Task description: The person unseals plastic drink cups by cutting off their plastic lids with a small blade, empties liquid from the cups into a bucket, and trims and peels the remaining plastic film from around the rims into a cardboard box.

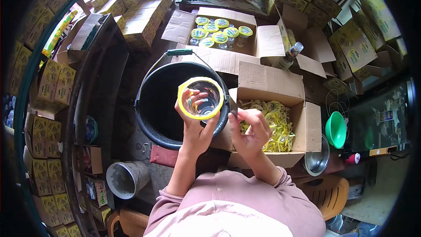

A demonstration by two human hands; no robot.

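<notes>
My left hand is wrapped round a clear plastic cup with a yellow rim, held over the mouth of a black bucket. The cup's open end faces me, and fingers show through its wall. Just right of the cup, my right hand pinches a thin, dark, flat blade that points upward. Beside that hand stands a cardboard box holding yellow and white strips. Beyond the bucket, an open carton holds several cups with printed yellow lids.
A bottle stands behind the strip box. At right are a green bowl, a metal bowl and a dark glass cabinet. A grey bucket sits on the floor at left. Stacked yellow cartons line the left side.
</notes>
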